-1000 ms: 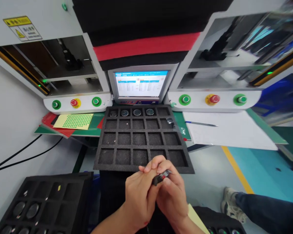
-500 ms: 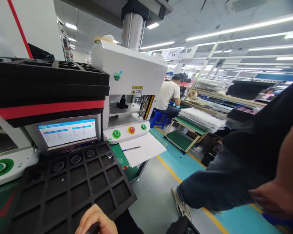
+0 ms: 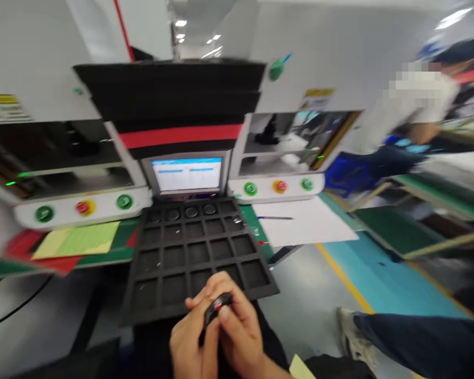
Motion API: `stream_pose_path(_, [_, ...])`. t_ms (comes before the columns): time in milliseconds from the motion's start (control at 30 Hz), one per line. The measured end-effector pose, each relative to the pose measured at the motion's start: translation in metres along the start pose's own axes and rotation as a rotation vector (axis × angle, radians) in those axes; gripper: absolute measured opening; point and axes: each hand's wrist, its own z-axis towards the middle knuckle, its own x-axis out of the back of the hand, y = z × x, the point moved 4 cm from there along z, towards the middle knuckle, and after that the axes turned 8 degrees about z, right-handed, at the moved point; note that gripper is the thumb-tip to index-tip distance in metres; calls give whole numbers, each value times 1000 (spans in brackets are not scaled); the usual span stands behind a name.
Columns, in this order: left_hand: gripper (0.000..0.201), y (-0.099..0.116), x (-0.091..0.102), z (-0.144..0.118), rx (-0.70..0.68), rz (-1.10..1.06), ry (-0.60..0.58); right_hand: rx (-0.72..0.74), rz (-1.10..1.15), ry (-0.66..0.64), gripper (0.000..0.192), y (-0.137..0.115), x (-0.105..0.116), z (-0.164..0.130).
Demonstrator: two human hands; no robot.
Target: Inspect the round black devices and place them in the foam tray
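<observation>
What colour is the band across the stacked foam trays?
Red band, clearest in the head view.

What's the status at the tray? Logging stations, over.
Both hands, left hand and right hand, pinch a small black part with red spot. Black foam compartment tray just ahead. Nothing between.

A green bench (image 3: 114, 252) carries a black foam tray (image 3: 197, 252); yellow and red sheets (image 3: 69, 243) lie left, white paper (image 3: 304, 226) with a pen (image 3: 274, 217) right.

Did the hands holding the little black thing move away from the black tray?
No. Both hands hold the small black part at the near edge of the foam tray, just as before; only the camera swung.
</observation>
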Motion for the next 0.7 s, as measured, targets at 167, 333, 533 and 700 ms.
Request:
stream_pose_path(167, [26,21,-1,2,-238,64,-110,-47,43,16,14,-3,-2,-6])
stream_pose_path(333, [34,17,0,6,-117,-53,-246,38,-194,-31,17,-11,-5,-13])
stream_pose_path(533, [44,10,-7,9,-19,-371,-342,182,-542,-116,27,-36,-11,-18])
stream_pose_path(700, [44,2,-16,9,63,-580,-412,306,-692,-226,43,-45,-18,-15])
